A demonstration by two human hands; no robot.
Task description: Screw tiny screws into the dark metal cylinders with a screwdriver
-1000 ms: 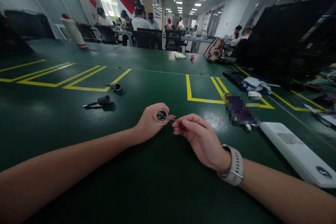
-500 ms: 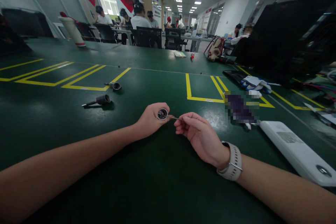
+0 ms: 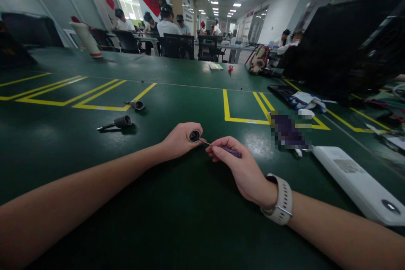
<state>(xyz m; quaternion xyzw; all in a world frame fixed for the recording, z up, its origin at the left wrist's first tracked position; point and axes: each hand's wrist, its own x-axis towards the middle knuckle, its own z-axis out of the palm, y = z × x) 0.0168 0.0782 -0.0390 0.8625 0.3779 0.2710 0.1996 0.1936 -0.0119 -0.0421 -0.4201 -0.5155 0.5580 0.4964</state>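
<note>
My left hand (image 3: 181, 140) is wrapped round a dark cylindrical part (image 3: 194, 136), its round open end facing me. Between thumb and fingers of my right hand (image 3: 232, 158) is a thin screwdriver (image 3: 234, 152) with a dark purple handle. Its slim shaft points left and reaches the left hand's fingers just beside the part; the tip is hidden. To the left on the green table (image 3: 177, 202) lie two similar dark parts with cup-shaped ends and thin shafts, a nearer one (image 3: 122, 122) and a farther one (image 3: 138, 104).
A white power bank (image 3: 351, 173) and a blurred phone (image 3: 287, 130) lie at the right, with gloves (image 3: 306, 101) behind. A small red tool (image 3: 230, 68) and a paper pad (image 3: 216, 66) lie farther back. A pale cup (image 3: 87, 39) stands back left. People sit beyond.
My right hand has turned, and the screwdriver's purple handle now shows above the thumb. The part in my left hand has shifted slightly left and tilted.
</note>
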